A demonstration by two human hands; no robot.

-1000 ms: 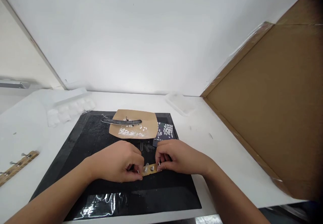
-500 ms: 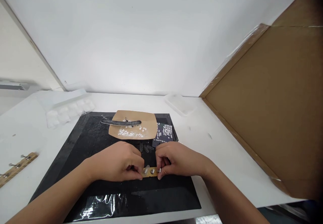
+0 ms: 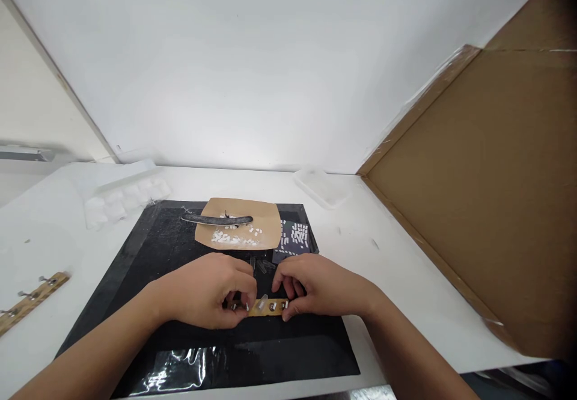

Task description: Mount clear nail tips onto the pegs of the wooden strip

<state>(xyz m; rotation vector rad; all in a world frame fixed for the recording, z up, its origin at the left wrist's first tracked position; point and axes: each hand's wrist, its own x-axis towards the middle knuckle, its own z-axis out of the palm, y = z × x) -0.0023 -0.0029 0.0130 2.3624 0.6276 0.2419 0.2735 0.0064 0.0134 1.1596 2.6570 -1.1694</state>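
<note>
Yellowish metal-studded strip, lower centre, over the black mat: your right hand stands spread at its end; whether your left hand pinches it, I cannot tell. You're likely adjusting it; next calls for steadiness.

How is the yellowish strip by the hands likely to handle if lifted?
The yellowish strip looks straight, so it is probably stiff. It is narrow and carries small metal fittings on top, so it might tip fairly easily. The clear piece on it could slip off; whether it is fixed isn't visible.
</note>
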